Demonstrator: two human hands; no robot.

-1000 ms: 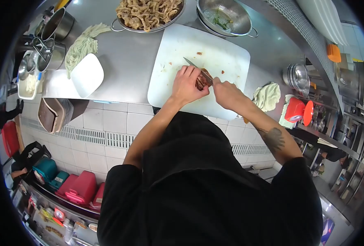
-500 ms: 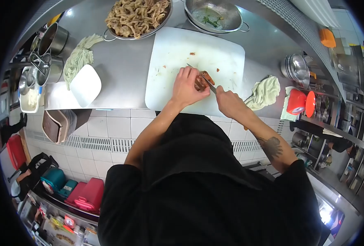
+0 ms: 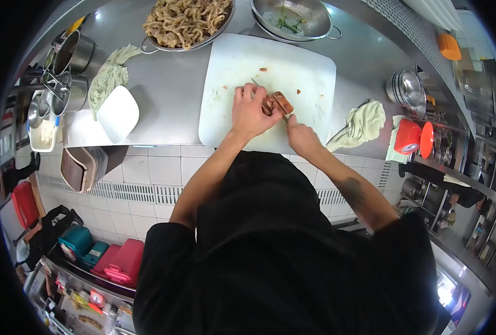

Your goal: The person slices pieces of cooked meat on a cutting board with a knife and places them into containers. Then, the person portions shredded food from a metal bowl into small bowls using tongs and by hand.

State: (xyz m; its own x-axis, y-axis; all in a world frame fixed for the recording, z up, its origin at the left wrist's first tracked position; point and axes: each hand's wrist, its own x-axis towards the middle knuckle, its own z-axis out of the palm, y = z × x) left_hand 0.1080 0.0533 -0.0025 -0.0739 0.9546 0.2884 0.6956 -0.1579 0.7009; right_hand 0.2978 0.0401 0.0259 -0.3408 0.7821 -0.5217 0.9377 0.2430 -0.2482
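On the white cutting board (image 3: pixel 220 72) lies a piece of reddish-brown cooked meat (image 3: pixel 283 103). My left hand (image 3: pixel 250 113) is closed on its left part, fingers bent over the top. In my right hand (image 3: pixel 303 138), the handle of a knife (image 3: pixel 285 118) is gripped. The blade runs up and left through the meat, beside my left fingers, and its tip shows beyond them. A slice stands partly separated on the blade's right side. My fingers hide some of the meat and blade. Small brown crumbs (image 3: pixel 263 70) are scattered on the board.
Behind the board stand a pan of browned strips (image 3: pixel 187 25) and a metal colander (image 3: pixel 315 19) with greens. Crumpled cloths (image 3: pixel 362 124) lie at both sides. A white square dish (image 3: pixel 118 114) sits left, a red kitchen scale (image 3: pixel 407 135) right. Metal bowls (image 3: pixel 409 88) are stacked nearby.
My right hand and the knife have moved slightly left and down toward me. My left hand has shifted a little left, and the slice right of the blade shows more fully.
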